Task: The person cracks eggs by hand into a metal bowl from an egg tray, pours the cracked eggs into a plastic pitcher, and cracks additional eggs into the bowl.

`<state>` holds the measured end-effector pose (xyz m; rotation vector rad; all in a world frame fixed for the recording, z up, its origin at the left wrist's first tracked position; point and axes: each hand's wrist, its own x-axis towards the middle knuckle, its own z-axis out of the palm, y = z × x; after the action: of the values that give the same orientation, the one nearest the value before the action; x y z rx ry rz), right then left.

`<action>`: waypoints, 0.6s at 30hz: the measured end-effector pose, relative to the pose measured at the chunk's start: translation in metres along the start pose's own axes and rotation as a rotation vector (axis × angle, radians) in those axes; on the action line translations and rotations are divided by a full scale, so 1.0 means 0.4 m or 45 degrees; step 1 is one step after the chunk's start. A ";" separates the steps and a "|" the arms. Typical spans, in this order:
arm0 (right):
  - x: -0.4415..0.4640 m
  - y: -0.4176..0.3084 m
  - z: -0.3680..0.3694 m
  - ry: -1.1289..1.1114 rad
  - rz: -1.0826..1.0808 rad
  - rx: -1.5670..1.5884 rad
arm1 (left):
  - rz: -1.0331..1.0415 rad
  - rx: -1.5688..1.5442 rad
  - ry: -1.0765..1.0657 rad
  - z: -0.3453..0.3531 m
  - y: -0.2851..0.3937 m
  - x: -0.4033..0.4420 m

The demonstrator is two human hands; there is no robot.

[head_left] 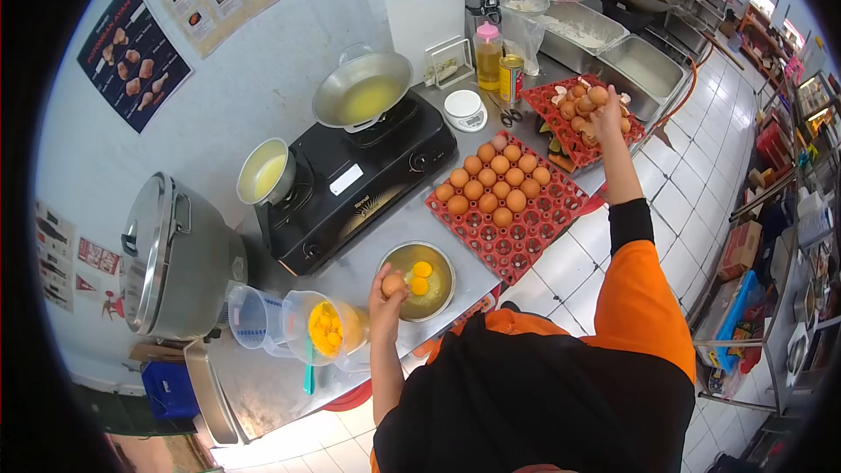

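My left hand [384,305] is closed around a brown egg [393,284] at the left rim of a steel bowl [448,296]. Two yolks [421,278] lie in clear egg white inside that bowl. My right hand [606,121] reaches out over a red tray heaped with broken eggshells [571,110], its fingers against a rounded brown eggshell [597,95]. Between the hands sits a red egg tray [536,236] with several whole brown eggs [501,165] in its far part. Left of the bowl, a clear measuring jug [298,315] holds many yolks [326,331].
A black two-burner stove [350,193] carries a wok [385,79] and a pan [250,177], each with yellowish liquid. Behind stand a white kitchen scale [465,110], an oil bottle [488,57] and scissors [508,114]. A big pot [188,254] and second jug [250,311] are left.
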<state>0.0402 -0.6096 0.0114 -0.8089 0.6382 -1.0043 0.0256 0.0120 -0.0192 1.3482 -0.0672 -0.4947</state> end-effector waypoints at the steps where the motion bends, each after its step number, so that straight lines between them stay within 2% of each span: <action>1: 0.014 0.011 -0.015 -0.021 -0.041 0.011 | -0.006 -0.003 -0.022 0.008 0.007 0.002; 2: 0.031 0.023 -0.020 -0.045 -0.085 0.023 | -0.017 -0.002 -0.028 0.009 0.004 0.006; 5: -0.193 0.094 0.007 -0.084 -0.483 -0.574 | -0.028 0.000 -0.045 0.010 -0.018 0.017; 8: -0.397 0.245 0.004 -0.504 -0.451 -0.707 | -0.013 0.052 -0.065 0.016 -0.022 0.002; 11: -0.620 0.229 0.064 -0.923 -0.414 -0.946 | 0.007 0.124 -0.069 0.033 -0.004 -0.001; 14: -0.669 0.281 0.070 -1.225 -0.836 -1.200 | 0.015 0.159 -0.043 0.034 -0.002 0.003; 17: -0.681 0.273 0.088 -1.511 -0.865 -1.607 | 0.009 0.174 -0.037 0.041 -0.009 0.011; 18: -0.682 0.272 0.099 -1.513 -0.955 -1.674 | 0.000 0.167 -0.037 0.041 -0.012 0.009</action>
<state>0.0122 -0.3173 -0.0295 -2.6503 -0.2060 -0.4199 0.0220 -0.0051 -0.0206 1.4692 -0.1253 -0.5168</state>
